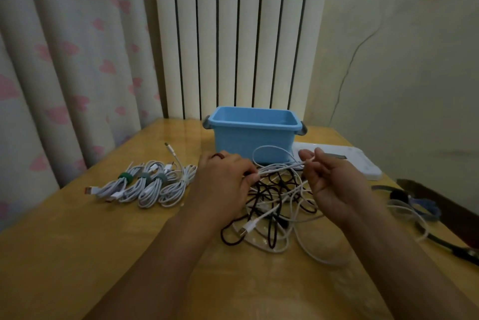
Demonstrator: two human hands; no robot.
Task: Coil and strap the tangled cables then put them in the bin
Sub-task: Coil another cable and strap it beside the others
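My left hand (pixel 228 177) pinches a white cable (pixel 278 167) where several turns are gathered at my fingertips; my right hand (pixel 334 180) grips the same cable a little way along, fingers curled round it, so a short run stretches between the two above the tangle (pixel 272 205). I judge I'm coiling this cable, drawing it free of the black and white mess beneath. Next I'd need to feed more length from the right hand into loops at the left without dragging the black lead along, then find a strap. Four strapped coils (pixel 147 185) lie left of my left hand on the table (pixel 103 255). The bin (pixel 255 135) stands just beyond my hands and looks empty. Loose straps (pixel 414 203) lie at the far right.
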